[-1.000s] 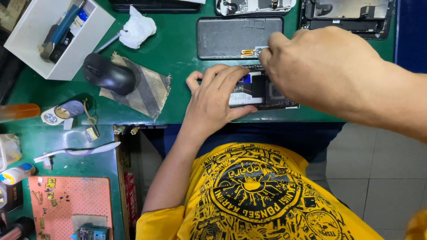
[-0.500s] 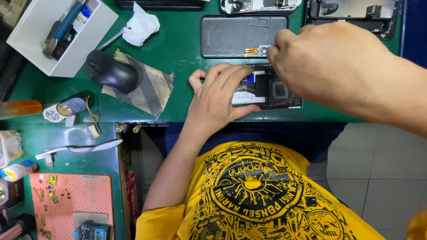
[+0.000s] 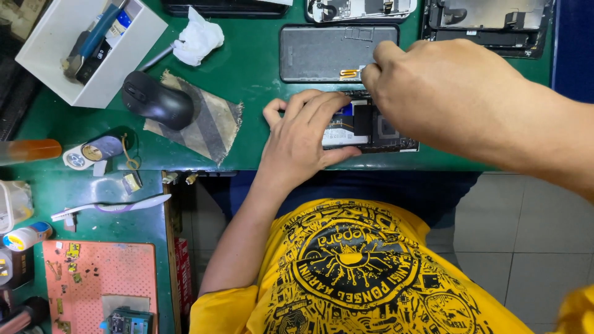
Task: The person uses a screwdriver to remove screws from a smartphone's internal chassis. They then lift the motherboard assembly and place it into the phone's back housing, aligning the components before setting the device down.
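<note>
Head view: the opened phone lies at the green counter edge, my left hand flat on it, my right hand pinching at its top. A slip could tear the orange flex.

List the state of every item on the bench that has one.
opened phone: back off, insides exposed, pinned flat by the left hand
right hand: fingertips pinched at the phone's top edge
grey panel: lying flat, apart
mouse: resting on cloth
white box: open, holding tools
</note>
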